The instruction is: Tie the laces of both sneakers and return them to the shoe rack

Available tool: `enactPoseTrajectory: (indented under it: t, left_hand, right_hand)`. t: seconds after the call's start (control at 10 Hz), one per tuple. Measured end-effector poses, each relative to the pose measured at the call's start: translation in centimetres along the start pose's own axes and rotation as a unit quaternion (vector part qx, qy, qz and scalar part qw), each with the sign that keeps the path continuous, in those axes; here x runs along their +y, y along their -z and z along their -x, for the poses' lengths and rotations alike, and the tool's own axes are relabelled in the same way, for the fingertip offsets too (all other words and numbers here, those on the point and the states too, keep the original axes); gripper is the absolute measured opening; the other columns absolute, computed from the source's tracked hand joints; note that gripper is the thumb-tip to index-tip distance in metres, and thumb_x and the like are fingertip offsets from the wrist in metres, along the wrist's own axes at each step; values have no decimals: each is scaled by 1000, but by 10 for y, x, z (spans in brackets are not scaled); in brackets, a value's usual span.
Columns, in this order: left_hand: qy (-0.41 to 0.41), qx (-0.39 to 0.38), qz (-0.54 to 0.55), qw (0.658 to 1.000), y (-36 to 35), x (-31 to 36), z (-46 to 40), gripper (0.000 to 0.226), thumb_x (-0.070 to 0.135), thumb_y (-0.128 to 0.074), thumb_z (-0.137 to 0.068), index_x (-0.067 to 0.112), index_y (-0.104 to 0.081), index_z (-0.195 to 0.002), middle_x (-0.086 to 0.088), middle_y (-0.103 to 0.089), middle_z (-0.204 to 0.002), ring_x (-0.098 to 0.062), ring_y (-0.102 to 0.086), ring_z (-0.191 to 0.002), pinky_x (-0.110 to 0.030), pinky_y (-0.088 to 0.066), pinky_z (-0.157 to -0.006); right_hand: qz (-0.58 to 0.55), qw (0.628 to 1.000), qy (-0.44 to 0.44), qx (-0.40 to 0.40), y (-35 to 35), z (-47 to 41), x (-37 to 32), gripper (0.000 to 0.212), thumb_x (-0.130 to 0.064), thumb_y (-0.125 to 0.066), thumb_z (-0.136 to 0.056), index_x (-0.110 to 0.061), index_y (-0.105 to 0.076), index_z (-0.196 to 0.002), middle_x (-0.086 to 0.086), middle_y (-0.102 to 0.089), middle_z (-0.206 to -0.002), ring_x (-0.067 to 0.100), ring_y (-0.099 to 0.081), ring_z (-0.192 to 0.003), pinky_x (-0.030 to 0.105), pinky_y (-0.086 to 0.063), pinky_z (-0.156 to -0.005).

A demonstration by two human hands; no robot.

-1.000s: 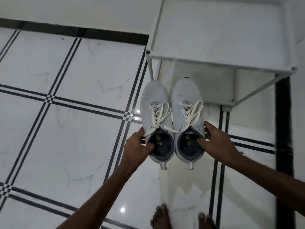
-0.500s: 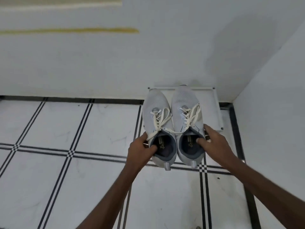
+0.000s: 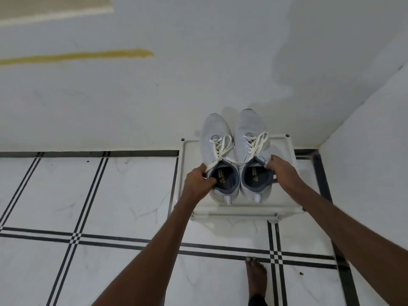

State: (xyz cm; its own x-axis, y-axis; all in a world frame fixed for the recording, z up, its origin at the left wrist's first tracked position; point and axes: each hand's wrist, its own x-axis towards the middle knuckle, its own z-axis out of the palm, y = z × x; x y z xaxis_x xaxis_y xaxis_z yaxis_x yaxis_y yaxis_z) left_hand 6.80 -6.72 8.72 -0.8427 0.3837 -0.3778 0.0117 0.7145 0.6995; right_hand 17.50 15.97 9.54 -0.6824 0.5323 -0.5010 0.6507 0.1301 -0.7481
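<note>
Two pale grey sneakers with cream laces are side by side over the top shelf of the white shoe rack [image 3: 284,206], toes toward the wall. My left hand [image 3: 199,183] grips the collar of the left sneaker [image 3: 217,138], thumb inside the opening. My right hand [image 3: 283,171] grips the collar of the right sneaker [image 3: 250,127] at its right side. The laces on both look tied, with loose ends crossing between the shoes. Whether the soles rest on the shelf or hover just above it I cannot tell.
The rack stands in the corner where the back wall [image 3: 198,74] meets a side wall [image 3: 375,140]. White floor tiles [image 3: 110,195] with black stripes spread to the left. My bare foot [image 3: 256,279] stands in front of the rack.
The sneakers have been lifted from low in front of the rack up over its top shelf, still held in both hands. My view has drawn back and risen above the rack.
</note>
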Motion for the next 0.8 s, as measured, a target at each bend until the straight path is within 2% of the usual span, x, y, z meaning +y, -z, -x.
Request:
enactPoseTrajectory:
  t: [0.1, 0.2, 0.3, 0.4, 0.5, 0.6, 0.7, 0.8]
  left_hand:
    - [25, -8, -12, 1000, -31, -17, -55, 31, 28, -60, -66, 9, -60, -91, -9, -71, -86, -28, -66, -83, -33, -50, -69]
    - [41, -16, -21, 999, -55, -34, -89, 24, 23, -63, -69, 11, -59, -89, -9, -69, -86, -29, -65, -83, -30, -46, -67]
    - [58, -23, -38, 997, -73, -53, -110, 24, 16, -67, -75, 8, -61, -97, -11, -70, -88, -30, -66, -83, -33, -49, -70]
    - [58, -36, -45, 997, -83, -66, -114, 30, 17, -68, -77, 11, -62, -106, -9, -71, -90, -28, -67, -83, -34, -53, -73]
    - [65, -43, -22, 997, -86, -73, -114, 38, 27, -69, -78, 18, -62, -115, -7, -72, -96, -25, -67, -88, -36, -55, -80]
    - [101, -47, 29, 993, -76, -64, -113, 47, 44, -66, -81, 17, -59, -119, -3, -66, -110, -25, -64, -101, -39, -51, -89]
    - [113, -6, 48, 992, -64, -55, -118, 73, 49, -66, -87, 15, -41, -146, -7, -53, -134, -25, -51, -126, -42, -42, -105]
    - [91, 32, 23, 995, -46, -41, -112, 75, 50, -66, -87, 17, -40, -150, -10, -50, -144, -26, -47, -133, -46, -40, -110]
  right_hand:
    - [-13, 999, -35, -27, -13, -69, 21, 49, -54, -44, -55, -18, -58, -85, 14, -67, -101, 37, -62, -100, 58, -50, -94]
    - [-7, 998, -50, -35, -25, -110, 38, 48, -53, -44, -61, -14, -58, -87, 18, -66, -104, 40, -61, -102, 58, -49, -95]
    - [11, 997, -54, -57, -37, -135, 54, 47, -48, -42, -66, -10, -56, -90, 24, -63, -111, 42, -59, -106, 58, -46, -97]
    - [-6, 994, -93, -49, -45, -143, 71, 45, -52, -44, -65, -13, -56, -86, 14, -66, -98, 36, -60, -99, 51, -49, -94]
    - [-22, 996, -82, -40, -48, -145, 75, 30, -49, -42, -75, -24, -57, -82, 7, -64, -99, 31, -60, -101, 52, -49, -96]
    - [-24, 993, -115, -31, -47, -160, 66, 61, -70, -38, -71, -19, -63, -93, 9, -65, -108, 33, -61, -105, 53, -49, -99]
    - [-1, 988, -144, -50, -54, -174, 54, 91, -85, -45, -64, -10, -60, -113, 11, -64, -111, 31, -61, -101, 41, -50, -91]
    - [50, 988, -141, -24, -55, -146, 40, 82, -59, -68, -78, -6, -45, -137, 17, -57, -132, 36, -56, -118, 40, -46, -94]
